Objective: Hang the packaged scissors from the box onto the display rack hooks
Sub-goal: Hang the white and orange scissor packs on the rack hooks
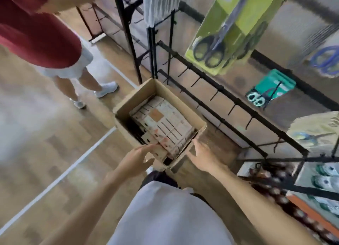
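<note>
An open cardboard box stands on the floor against the black display rack. Inside lie stacked white packs with their printed backs up. My left hand reaches over the box's near rim, fingers spread and touching the nearest pack. My right hand hovers open at the box's near right corner, holding nothing. Green-carded scissors with black handles hang on an upper hook. A teal pack of small scissors hangs lower to the right.
Another person in a red top and white shoes stands at the left beside a second black rack. Several bare hooks stick out of the rack's lower bars. More packaged goods fill the shelves at the right. White tape lines cross the wooden floor.
</note>
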